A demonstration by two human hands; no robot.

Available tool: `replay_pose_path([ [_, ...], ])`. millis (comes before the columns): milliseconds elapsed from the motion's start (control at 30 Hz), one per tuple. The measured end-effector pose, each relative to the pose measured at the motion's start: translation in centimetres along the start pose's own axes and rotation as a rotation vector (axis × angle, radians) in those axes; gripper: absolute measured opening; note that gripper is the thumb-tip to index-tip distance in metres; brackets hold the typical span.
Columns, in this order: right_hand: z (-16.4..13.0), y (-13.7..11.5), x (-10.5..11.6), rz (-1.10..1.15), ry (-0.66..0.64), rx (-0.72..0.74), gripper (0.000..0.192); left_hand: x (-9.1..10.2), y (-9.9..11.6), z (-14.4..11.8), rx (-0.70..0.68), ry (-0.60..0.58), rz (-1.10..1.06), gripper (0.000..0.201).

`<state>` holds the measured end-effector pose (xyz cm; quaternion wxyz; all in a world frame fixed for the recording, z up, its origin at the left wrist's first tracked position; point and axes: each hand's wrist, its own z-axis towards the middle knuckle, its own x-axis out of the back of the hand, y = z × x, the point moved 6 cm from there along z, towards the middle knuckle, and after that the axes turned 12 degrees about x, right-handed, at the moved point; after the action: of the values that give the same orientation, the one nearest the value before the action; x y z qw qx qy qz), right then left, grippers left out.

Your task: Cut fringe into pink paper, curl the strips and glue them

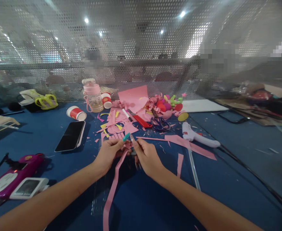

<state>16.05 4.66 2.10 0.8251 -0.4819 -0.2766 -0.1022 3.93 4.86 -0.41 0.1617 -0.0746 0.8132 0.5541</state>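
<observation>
At the near middle of the blue worktop (227, 166), both forearms reach in from the bottom corners and the two hands meet, fingers pinched together over the top end of a long pink paper strip (113, 189). The left hand (109, 153) is closed on that end, its thumb with a teal nail pointing up and to the right; the right hand (147, 157) is closed on it too, fingertips touching those of the left, and whether it also holds something thin I cannot tell. From the pinch the strip hangs down and to the left, between the forearms, running off the near edge of view. Just beyond the hands lies a heap of pink paper scraps (118, 126) with yellow bits, a red-handled cutter (141, 121) and scissors (160, 123) among them. To the right, a white glue gun (198, 136) rests on a wide pink offcut (191, 146). To the left lies a dark phone (71, 135), face up, and farther off a red paper cup (76, 113) on its side. No writing or brand mark can be read on any of them. A pink bottle (92, 95) stands far, before a perforated screen (141, 48).
</observation>
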Motion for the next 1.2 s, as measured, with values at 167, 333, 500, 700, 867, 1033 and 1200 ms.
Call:
replay_pose_path([
  [167,0.1,-0.2,-0.1,0.034,-0.011,0.032,0.034,0.1,0.2,-0.2,-0.039,0.041,0.081,0.025],
  [333,0.0,-0.2,-0.4,0.094,-0.036,0.050,0.027,0.0,0.7,-0.9,-0.103,0.100,0.134,0.034],
  [500,0.0,-0.7,-0.3,0.074,-0.036,0.074,0.034,-0.3,0.9,-1.3,-0.155,0.117,0.328,0.034],
  [700,0.1,-0.9,-0.4,0.057,-0.046,0.082,0.036,-0.3,0.2,-0.6,-0.187,0.099,0.591,0.038],
  [867,0.0,-0.8,-0.6,0.039,-0.037,0.065,0.035,-0.3,1.0,-1.0,-0.309,0.174,0.709,0.034],
  [1033,-0.1,-1.0,-0.7,0.050,-0.028,0.052,0.034,-0.6,1.3,-1.4,-0.356,0.193,0.797,0.032],
  [1200,-0.1,-1.0,-0.6,0.073,-0.023,0.037,0.033,-0.8,1.2,-1.4,-0.356,0.160,0.793,0.033],
])
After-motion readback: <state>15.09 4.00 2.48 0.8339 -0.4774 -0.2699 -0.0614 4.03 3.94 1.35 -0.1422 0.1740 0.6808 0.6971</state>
